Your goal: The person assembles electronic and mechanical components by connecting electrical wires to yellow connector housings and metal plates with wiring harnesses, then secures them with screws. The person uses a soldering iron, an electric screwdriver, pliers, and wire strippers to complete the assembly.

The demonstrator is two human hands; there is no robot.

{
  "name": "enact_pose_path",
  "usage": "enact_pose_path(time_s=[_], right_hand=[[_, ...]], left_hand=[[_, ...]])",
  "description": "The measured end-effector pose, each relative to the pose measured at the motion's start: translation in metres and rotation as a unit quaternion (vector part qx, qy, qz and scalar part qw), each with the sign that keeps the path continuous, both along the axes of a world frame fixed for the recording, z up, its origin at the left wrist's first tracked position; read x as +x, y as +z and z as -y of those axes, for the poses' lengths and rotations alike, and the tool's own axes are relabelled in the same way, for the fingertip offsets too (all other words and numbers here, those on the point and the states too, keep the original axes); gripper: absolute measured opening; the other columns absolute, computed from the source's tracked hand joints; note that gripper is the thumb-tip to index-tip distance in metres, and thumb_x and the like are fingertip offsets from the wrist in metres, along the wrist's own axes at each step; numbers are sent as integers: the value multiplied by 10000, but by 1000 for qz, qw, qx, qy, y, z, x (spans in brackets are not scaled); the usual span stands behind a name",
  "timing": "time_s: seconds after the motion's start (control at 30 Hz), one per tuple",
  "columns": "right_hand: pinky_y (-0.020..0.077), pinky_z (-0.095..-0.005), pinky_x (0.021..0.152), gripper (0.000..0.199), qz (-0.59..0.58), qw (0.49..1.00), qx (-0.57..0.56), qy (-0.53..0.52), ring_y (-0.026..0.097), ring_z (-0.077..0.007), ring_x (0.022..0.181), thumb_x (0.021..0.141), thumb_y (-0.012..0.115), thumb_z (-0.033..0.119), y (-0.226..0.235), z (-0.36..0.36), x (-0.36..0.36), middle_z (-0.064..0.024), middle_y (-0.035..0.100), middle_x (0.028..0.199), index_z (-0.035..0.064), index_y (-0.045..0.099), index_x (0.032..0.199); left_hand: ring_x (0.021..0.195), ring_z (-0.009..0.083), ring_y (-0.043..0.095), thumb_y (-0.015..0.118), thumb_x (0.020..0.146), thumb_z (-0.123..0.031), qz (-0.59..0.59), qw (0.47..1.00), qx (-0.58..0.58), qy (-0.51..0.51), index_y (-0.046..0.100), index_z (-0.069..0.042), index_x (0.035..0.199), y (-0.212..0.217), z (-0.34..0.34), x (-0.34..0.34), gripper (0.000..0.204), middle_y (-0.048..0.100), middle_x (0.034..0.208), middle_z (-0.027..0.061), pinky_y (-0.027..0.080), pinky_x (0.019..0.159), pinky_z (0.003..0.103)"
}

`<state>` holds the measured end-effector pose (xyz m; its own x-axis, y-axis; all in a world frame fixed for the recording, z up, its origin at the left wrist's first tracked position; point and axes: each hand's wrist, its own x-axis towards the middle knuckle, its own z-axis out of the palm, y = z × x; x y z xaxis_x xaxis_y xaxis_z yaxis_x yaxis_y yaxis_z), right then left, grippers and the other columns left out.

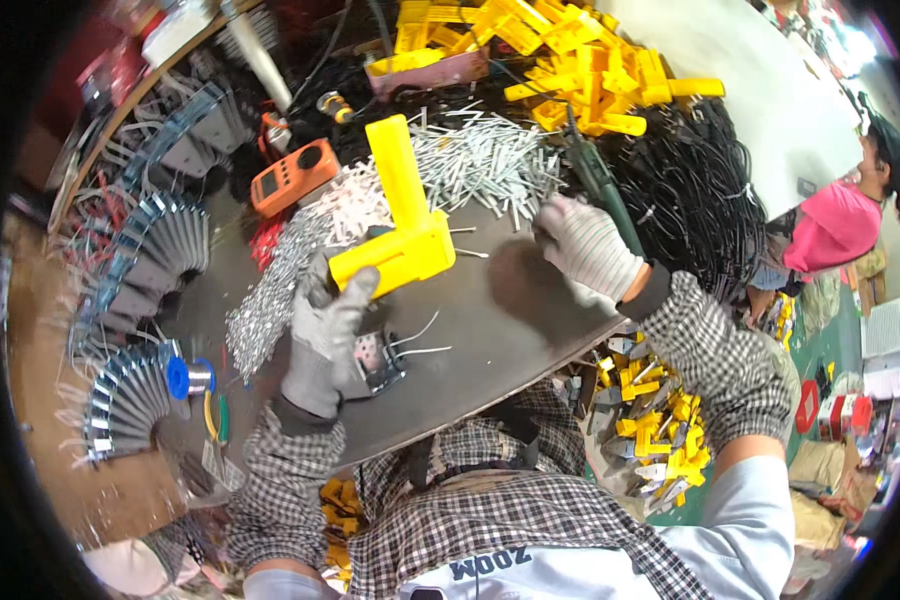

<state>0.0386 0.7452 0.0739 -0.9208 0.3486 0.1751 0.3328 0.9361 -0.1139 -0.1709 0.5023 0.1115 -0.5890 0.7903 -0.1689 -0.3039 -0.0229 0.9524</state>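
My left hand (325,340), in a grey work glove, grips a yellow plastic housing (402,205) with a long arm and a blocky angled end. Just beside that hand lies a small dark part (378,362) with a pale face and two thin white wires, on the dark worktop (470,330). My right hand (592,245), in a striped glove, is over the right side of the worktop, near the white sleeves (485,160) and a dark green handheld tool (602,180). Its fingers curl downward, blurred and partly hidden.
Yellow housings (610,75) and bundled black cables (695,180) sit at the back right. An orange meter (295,178), silver metal bits (270,300), a blue solder spool (190,378) and racked grey parts (135,390) lie left. A person in pink (835,230) is at right.
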Motion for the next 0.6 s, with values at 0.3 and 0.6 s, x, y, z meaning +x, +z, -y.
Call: enact_pose_path(time_s=[0.3, 0.6], right_hand=[[365, -194, 517, 120, -360, 683, -633, -51, 451, -25, 583, 894, 636, 153, 59, 121, -67, 34, 523, 684, 45, 585, 888], [360, -172, 568, 135, -301, 775, -554, -41, 428, -1, 680, 885, 631, 137, 63, 140, -56, 56, 541, 741, 26, 606, 959]], left_hand=[[939, 105, 595, 744, 819, -13, -65, 992, 67, 89, 498, -74, 1041, -20, 60, 39, 337, 601, 1018, 24, 521, 825, 250], [893, 119, 585, 719, 861, -102, -115, 980, 133, 96, 506, -4, 1136, -21, 84, 42, 362, 597, 1045, 67, 505, 784, 242]])
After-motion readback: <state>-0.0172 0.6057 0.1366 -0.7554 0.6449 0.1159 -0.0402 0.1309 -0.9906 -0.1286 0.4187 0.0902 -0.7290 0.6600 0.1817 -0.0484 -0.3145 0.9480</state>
